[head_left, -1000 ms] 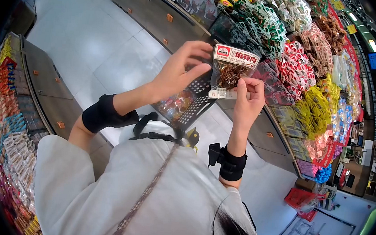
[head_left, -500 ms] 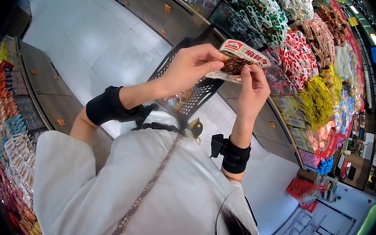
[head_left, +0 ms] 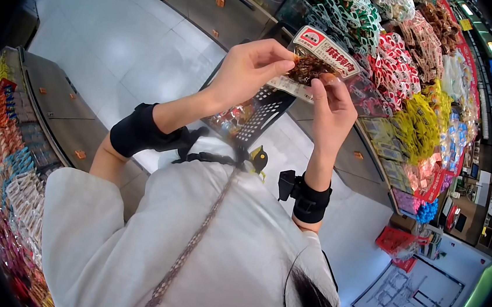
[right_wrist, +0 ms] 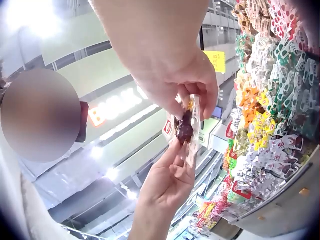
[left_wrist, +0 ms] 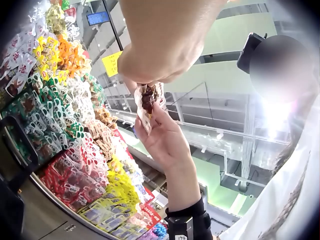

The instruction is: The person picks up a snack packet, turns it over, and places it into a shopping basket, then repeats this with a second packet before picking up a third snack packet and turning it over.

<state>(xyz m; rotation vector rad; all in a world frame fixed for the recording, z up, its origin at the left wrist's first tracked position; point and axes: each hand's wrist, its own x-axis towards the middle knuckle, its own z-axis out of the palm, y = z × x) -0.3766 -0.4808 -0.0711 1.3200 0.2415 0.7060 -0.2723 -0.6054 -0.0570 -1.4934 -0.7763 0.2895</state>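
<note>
A snack packet (head_left: pixel 313 69) with a cream and red label and dark brown contents is held up between both hands. My left hand (head_left: pixel 248 72) pinches its left side between thumb and fingers. On the right side, my right hand (head_left: pixel 333 109) pinches the packet with thumb and curled fingers. In the left wrist view the packet (left_wrist: pixel 149 98) shows its dark contents between the two hands, and the right wrist view shows the packet (right_wrist: pixel 185 127) gripped from both ends.
Below the hands is a black perforated basket (head_left: pixel 260 120) with wrapped items inside. Heaped packets (head_left: pixel 391 69) fill the counter at the right, and more packaged goods (head_left: pixel 22 198) line the left shelf. A red basket (head_left: pixel 391 241) stands at the lower right.
My left hand has come onto the packet and pinches it. The packet has tilted, folded and then spread somewhat, and both hands have shifted slightly; the right hand still pinches it.
</note>
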